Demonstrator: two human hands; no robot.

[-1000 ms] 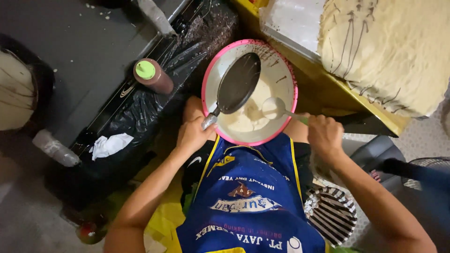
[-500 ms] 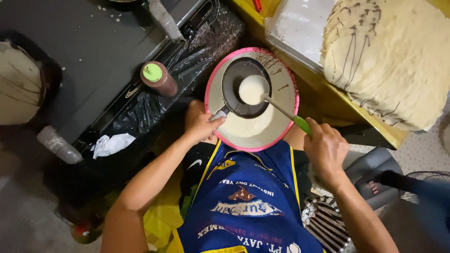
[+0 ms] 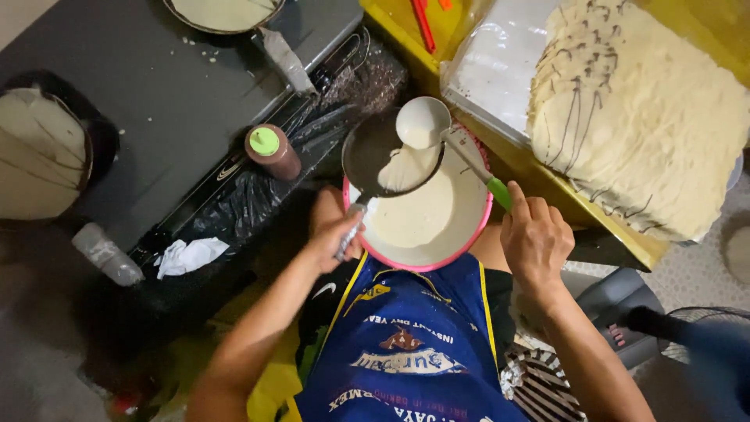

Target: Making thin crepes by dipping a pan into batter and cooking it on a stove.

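Note:
My left hand (image 3: 332,233) grips the metal handle of a small dark frying pan (image 3: 373,148), held over a pink-rimmed bowl (image 3: 469,244) of pale batter on my lap. My right hand (image 3: 535,238) holds a green-handled ladle (image 3: 422,121), tipped so that batter runs from it into the pan. Batter covers part of the pan's inside.
A brown squeeze bottle with a green cap (image 3: 271,151) stands on the dark stove top (image 3: 180,117). Two other pans of batter sit at the left (image 3: 39,152) and at the top (image 3: 223,12). A stack of thin crepes (image 3: 641,117) lies on a yellow table (image 3: 539,168). A fan (image 3: 687,336) stands at lower right.
The ladle has lifted out of the bowl and tipped over the pan, and batter now pours in. The pan has shifted left and up, away from the bowl's middle.

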